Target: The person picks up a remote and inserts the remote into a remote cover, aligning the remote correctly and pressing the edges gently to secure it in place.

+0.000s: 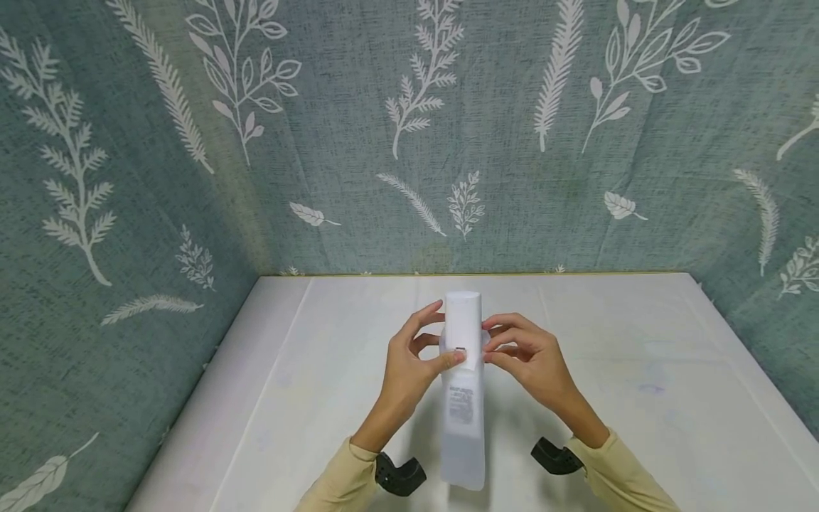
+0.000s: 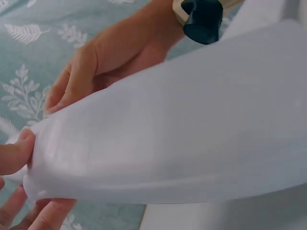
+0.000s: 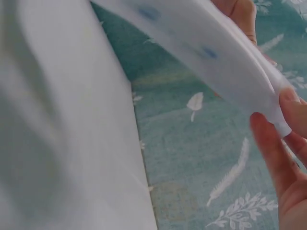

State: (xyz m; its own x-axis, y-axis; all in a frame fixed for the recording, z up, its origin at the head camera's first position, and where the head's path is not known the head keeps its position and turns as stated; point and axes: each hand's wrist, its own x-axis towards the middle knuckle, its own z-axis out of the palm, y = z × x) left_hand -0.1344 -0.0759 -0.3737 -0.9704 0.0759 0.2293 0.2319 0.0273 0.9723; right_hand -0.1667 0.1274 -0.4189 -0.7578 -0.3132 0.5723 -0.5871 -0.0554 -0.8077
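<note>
A long white plastic device (image 1: 463,405) is held up over the table, its lower end paler and translucent and small grey print on its near face. The left hand (image 1: 412,359) grips its upper part, thumb on the front near a small dark slot (image 1: 460,349), other fingers along the left side. From the right, the right hand (image 1: 534,355) pinches the edge with thumb and fingertips. The device's white body (image 2: 168,129) covers much of the left wrist view. Bluish spots mark its surface (image 3: 206,62) in the right wrist view. Its far side is hidden in the head view.
The white table (image 1: 333,398) lies beneath the hands. Green cloth with white leaf prints (image 1: 358,142) hangs behind and at both sides. A black wrist camera (image 1: 399,475) sits at the left wrist, another black camera (image 1: 555,456) at the right.
</note>
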